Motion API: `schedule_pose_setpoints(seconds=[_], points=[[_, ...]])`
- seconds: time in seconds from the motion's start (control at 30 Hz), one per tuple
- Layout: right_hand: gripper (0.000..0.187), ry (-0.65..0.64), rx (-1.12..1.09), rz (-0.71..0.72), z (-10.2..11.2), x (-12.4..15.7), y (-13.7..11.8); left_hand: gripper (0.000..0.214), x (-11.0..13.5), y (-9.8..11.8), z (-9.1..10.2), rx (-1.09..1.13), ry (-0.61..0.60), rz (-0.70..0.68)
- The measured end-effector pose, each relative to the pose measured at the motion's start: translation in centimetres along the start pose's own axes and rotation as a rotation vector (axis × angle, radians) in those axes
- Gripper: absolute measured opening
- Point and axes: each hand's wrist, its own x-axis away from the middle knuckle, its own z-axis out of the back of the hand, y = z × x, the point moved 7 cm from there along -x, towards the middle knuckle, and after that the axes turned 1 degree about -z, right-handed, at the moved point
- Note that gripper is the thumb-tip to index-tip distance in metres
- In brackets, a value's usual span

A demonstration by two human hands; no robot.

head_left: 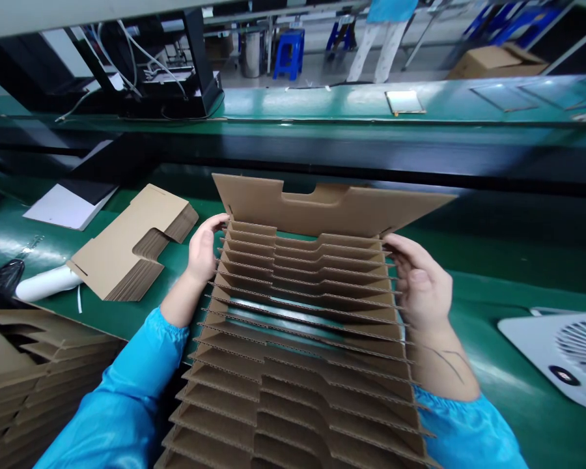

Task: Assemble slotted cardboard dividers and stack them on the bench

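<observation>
In front of me is a cardboard divider rack [293, 326], with several notched crosswise sheets slotted into two long side strips. At its far end a wider cardboard panel [254, 198] leans away from me, with a cutout in its top edge. My left hand [205, 251] is closed at the panel's lower left corner, where it meets the side strip. My right hand [422, 280] grips the opposite corner, thumb and fingers curled at the panel's lower right end. The fingertips of both hands are partly hidden behind the cardboard.
Left on the green bench [469, 293] lies a stack of notched cardboard sheets [131, 241], beside a white roll [49, 283]. More assembled cardboard [39, 391] stands lower left. A white fan-like device [561, 352] is at right. A person [385, 39] stands beyond the bench.
</observation>
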Motion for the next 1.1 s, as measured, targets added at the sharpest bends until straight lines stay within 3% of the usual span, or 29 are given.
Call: schedule_pose_setpoints(seconds=[0.23,0.53,0.67,0.73,0.93,1.1], points=[[0.056,0.028,0.038,-0.068,-0.2,0.0,0.4,0.067,-0.2,-0.5,0.7,-0.088,0.122,0.124],[0.058,0.103,0.177,-0.096,-0.4,-0.1,-0.6,0.048,-0.7,-0.3,0.6,-0.177,0.088,0.207],[0.055,0.115,0.052,-0.182,-0.6,-0.1,0.3,0.044,-0.8,-0.3,0.5,-0.169,0.09,0.221],[0.054,0.123,-0.043,-0.157,-0.5,-0.2,0.4,0.044,-0.8,-0.6,0.6,-0.163,0.091,0.247],[0.056,0.102,0.036,-0.122,-0.6,0.0,0.1,0.044,-0.9,-3.6,-0.1,-0.058,-0.028,0.435],[0.06,0.102,0.158,-0.139,-0.5,0.0,0.1,0.039,-0.9,-4.6,-0.6,-0.025,-0.115,0.468]])
